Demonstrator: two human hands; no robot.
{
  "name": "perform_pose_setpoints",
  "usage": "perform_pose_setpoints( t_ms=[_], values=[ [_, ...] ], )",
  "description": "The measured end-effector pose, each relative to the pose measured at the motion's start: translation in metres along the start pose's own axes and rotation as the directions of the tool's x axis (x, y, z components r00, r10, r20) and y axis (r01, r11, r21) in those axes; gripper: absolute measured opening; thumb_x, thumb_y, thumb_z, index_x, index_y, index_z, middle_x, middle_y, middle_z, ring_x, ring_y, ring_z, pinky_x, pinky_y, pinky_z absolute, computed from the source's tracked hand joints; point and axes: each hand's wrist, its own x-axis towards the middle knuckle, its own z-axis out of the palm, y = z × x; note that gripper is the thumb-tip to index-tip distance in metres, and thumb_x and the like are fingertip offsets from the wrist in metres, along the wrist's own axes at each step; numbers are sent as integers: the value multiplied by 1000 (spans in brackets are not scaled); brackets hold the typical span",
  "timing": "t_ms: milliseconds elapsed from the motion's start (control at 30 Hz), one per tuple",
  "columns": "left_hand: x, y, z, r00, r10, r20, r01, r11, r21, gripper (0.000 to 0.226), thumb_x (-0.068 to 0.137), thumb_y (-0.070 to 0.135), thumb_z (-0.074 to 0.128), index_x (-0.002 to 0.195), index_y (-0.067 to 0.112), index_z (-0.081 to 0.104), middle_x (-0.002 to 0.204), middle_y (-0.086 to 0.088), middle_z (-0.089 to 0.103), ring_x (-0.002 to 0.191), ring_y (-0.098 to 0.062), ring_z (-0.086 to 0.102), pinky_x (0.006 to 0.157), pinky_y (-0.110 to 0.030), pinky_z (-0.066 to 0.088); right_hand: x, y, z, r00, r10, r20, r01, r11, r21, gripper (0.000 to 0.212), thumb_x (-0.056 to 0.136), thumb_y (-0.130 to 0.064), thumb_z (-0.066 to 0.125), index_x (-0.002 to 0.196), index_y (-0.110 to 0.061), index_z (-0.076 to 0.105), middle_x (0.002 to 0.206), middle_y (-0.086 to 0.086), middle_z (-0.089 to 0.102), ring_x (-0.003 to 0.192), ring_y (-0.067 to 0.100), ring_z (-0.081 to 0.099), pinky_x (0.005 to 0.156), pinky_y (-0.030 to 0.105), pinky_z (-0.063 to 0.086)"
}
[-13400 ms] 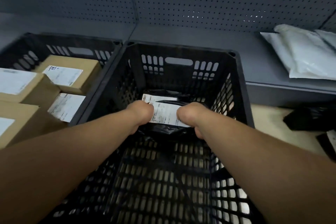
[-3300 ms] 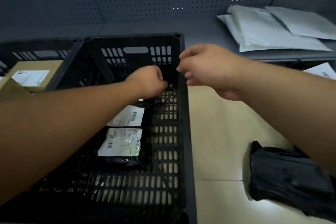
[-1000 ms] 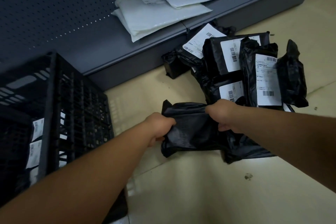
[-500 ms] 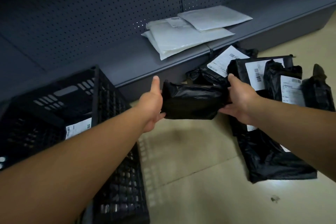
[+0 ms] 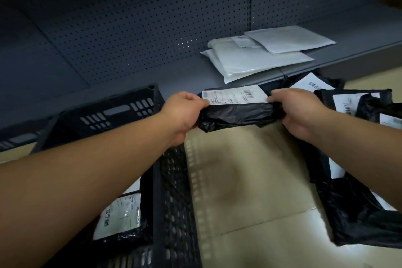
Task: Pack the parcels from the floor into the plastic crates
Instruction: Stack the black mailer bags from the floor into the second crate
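black parcel [image 5: 237, 113] with white label up, held in the air just right of the black crate [image 5: 174, 191], left hand [image 5: 185, 111] and right hand [image 5: 298, 111] gripping its ends, more parcels [image 5: 359, 213] on floor right of crate

- Dim light overall, bluish-grey cast up top, brighter patch low at 5 o'clock on the floor [image 5: 250, 191].
- Floor's pale beige tile, a grout line running across at 5 o'clock, soft shadows in the middle.
- Dark grey pegboard wall [image 5: 152, 17] fills 10 to 1 o'clock, rows of small holes, vertical seam near 12.
- Low grey metal shelf [image 5: 185, 76] under it, front edge slanting up twd 3 o'clock.
- White padded mailers [image 5: 256, 61] stacked flat on shelf at 1 o'clock.
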Motion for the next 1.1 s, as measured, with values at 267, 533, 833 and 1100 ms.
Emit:
perform_pose_setpoints(
  t_ms=[267, 533, 833, 1100],
  values=[
    [17, 0, -61, 994, 35, -104, -51, 986, -156, 30, 82, 30, 80, 97, 5, 74, 93, -9, 79, 94, -30, 76, 93, -47, 59, -9, 0, 62, 989, -63, 136, 54, 996, 65, 36, 82, 5, 64, 117, -2, 72, 108, 18, 76, 90, 25, 74, 72, 33, 59],
    [20, -15, -131, 990, -61, -124, 24, 960, -278, 16, 92, 8, 63, 102, 4, 75, 93, -10, 80, 85, -26, 78, 88, -46, 62, -32, 2, 136, 968, -106, 227, 105, 994, 18, 43, 75, 2, 71, 116, -11, 68, 110, 10, 75, 109, 24, 70, 107, 40, 50],
    [40, -35, -203, 949, -175, -263, 81, 940, -331, 15, 92, 17, 66, 102, 11, 75, 79, -5, 79, 71, -24, 77, 74, -47, 64, -52, 5, 232, 930, -82, 358, 170, 960, -222, 26, 63, -19, 68, 87, -11, 73, 110, 4, 74, 107, 23, 63, 104, 40, 45],
    [65, -80, -252, 907, -281, -315, 145, 908, -393, 24, 94, 8, 62, 116, 7, 71, 110, -7, 77, 96, -23, 75, 82, -43, 63, -52, 34, 301, 917, 93, 387, 79, 911, -406, 12, 88, -15, 63, 99, -15, 58, 73, -3, 48, 60, 16, 37, 54, 27, 32]
  ],
)
